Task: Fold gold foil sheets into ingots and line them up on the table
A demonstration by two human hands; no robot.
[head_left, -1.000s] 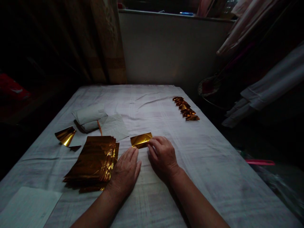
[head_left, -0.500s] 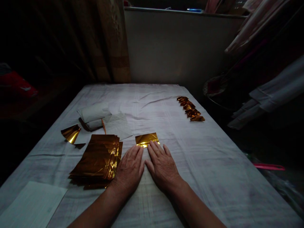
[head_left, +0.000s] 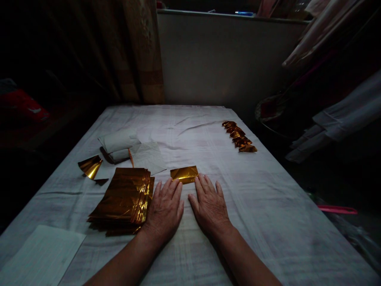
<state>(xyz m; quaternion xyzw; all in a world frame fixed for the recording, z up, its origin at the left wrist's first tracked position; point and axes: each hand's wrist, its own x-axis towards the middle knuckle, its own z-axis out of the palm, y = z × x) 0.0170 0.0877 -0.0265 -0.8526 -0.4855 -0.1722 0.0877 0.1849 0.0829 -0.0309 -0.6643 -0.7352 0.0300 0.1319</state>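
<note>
From where I stand, a short row of folded gold pieces (head_left: 241, 142) lies by the right edge of the cloth-covered table (head_left: 264, 214), toward its far right corner, seemingly done. One gold rectangle (head_left: 184, 174), perhaps half-made, lies mid-table; the thick stack of flat sheets (head_left: 119, 194), toward the left edge, looks left to do. The left hand (head_left: 166, 204) and right hand (head_left: 210, 202) rest palm down, fingers extended, gripping nothing, fingertips at the rectangle's near corners. It is smooth, shiny and creased; the row's pieces look crisp and peaked.
</note>
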